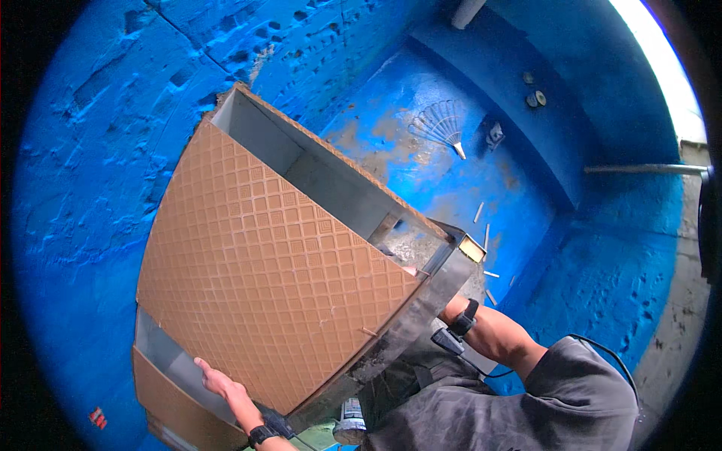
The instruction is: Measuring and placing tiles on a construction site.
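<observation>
In front of me leans a large box-like frame with a tan, square-embossed panel (263, 255) on its face. A grey hollow (301, 165) runs along its far side, and a grey metal edge (421, 304) borders its near right side. My left hand (218, 383) touches the panel's lower left edge, beside a second gap and a plain tan strip (177, 391); its fingers look stretched out. My right hand (410, 269) reaches behind the metal edge into the frame's right end. Only a fingertip shows there, and the rest of that hand is hidden.
Blue, rough walls (90, 135) surround me. On the blue floor beyond the frame lie a fan-shaped rake head (440, 124) and several short pale strips (486, 237). A pipe (639, 169) sticks out at the right. A can (350, 421) stands close to my body.
</observation>
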Motion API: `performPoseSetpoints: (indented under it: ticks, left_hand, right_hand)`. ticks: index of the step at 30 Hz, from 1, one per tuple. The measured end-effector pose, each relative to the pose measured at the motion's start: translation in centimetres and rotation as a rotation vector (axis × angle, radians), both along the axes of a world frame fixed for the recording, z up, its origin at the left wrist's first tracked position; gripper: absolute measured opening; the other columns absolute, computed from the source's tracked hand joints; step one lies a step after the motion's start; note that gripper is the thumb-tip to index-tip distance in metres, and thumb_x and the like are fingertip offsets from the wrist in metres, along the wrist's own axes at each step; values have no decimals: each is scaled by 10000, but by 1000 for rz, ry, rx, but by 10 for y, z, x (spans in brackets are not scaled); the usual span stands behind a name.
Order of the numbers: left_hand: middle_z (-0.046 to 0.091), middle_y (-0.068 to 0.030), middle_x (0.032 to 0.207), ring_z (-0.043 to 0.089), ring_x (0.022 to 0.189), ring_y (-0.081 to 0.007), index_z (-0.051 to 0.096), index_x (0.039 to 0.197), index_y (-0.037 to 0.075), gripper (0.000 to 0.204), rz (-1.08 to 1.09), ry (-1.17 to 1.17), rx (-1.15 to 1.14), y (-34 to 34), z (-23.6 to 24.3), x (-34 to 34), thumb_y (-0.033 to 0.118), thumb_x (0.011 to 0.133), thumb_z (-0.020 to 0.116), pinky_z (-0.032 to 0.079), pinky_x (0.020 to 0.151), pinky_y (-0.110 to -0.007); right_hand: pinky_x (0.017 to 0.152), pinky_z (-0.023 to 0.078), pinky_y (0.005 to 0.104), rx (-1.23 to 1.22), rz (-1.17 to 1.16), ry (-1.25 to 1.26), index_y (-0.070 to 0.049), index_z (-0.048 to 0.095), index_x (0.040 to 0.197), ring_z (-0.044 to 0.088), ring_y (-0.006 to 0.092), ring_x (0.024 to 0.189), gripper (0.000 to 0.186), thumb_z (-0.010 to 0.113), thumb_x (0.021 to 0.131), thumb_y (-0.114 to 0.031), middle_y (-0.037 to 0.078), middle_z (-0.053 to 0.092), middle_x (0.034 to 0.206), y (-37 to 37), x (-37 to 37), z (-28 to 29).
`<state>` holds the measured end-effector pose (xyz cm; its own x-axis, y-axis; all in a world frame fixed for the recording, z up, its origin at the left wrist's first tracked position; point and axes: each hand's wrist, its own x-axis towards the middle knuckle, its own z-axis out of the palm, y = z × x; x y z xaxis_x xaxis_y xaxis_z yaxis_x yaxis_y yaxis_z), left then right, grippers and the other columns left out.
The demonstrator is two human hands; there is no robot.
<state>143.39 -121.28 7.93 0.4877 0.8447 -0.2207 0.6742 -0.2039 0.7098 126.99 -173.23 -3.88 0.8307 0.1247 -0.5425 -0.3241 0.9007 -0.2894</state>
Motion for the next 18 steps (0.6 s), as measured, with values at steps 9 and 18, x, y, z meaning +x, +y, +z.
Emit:
performPoseSetpoints:
  ticks: [9, 18]
  left_hand:
    - [480, -224, 1526, 478, 1386, -311, 476, 1425, -135, 762, 62, 24, 16, -13, 0, 0, 475, 994, 627, 335, 1191, -416]
    - [601, -243, 1349, 574, 1215, -333, 568, 1313, -112, 631, -194, -13, 43, 28, -5, -47, 451, 1030, 581, 431, 1053, -440]
  right_hand:
    - [864, 509, 277, -1008, 220, -240, 7, 634, 1274, 581, 83, 1048, 302, 626, 1013, -145, -20, 645, 1167, -28, 12, 77]
    - [664, 542, 391, -1636, 729, -45, 5, 637, 844, 670, 295, 679, 126, 666, 910, -97, 162, 639, 728, -55, 39, 255]
